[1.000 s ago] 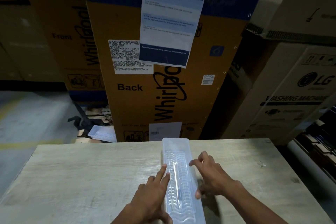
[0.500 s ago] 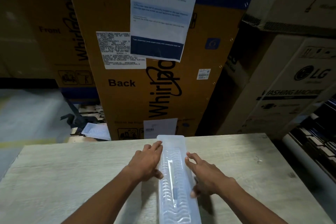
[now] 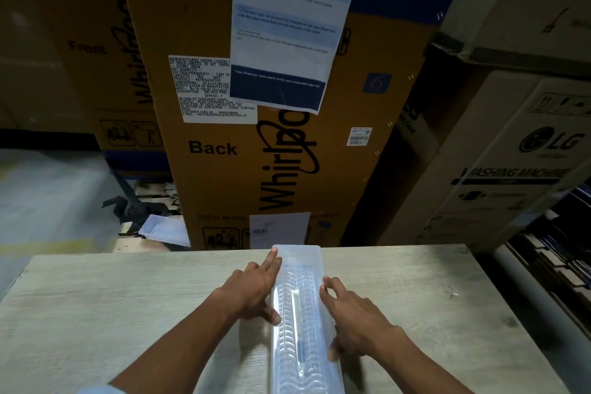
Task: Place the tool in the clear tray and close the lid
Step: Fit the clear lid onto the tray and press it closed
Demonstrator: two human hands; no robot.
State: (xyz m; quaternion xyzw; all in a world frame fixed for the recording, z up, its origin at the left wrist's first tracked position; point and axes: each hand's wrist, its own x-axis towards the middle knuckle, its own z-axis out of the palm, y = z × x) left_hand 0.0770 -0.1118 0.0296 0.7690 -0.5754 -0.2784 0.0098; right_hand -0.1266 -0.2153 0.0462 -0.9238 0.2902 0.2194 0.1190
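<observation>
Head view, down over table [image 3: 96, 313]

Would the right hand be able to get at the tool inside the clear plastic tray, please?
Probably not: the tool lies under the closed ribbed lid; the right hand rests outside.

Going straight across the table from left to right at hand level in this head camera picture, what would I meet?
Bare table → left hand → clear tray with its lid on → right hand → bare table again.
</observation>
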